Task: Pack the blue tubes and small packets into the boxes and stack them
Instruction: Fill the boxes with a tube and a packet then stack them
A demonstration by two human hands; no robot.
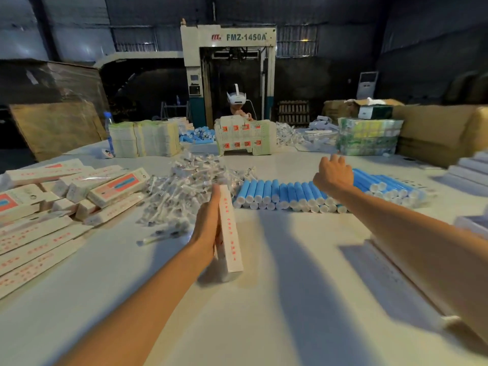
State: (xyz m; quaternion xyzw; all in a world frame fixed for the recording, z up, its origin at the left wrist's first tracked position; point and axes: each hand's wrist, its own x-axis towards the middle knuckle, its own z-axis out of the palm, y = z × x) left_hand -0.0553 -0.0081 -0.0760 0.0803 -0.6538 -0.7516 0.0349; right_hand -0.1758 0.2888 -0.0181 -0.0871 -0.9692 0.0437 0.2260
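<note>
My left hand (pixel 208 223) grips a long white box (pixel 230 233) with red print, held on edge just above the white table (pixel 264 313) at the centre. Straight fingers lie along its left side. Behind it lies a heap of small clear packets (pixel 190 180). To the right, a row of blue tubes (pixel 280 194) with white caps lies side by side. My right hand (pixel 334 174) hovers over that row with its back toward me and fingers bent down. No tube shows in it.
White boxes with red print (pixel 39 207) lie piled at the left. Flat white boxes (pixel 470 175) lie at the right edge. Across the table, a person (pixel 237 104) wearing a headset works behind stacks of flat cartons (pixel 142 138) and more blue tubes (pixel 198 136).
</note>
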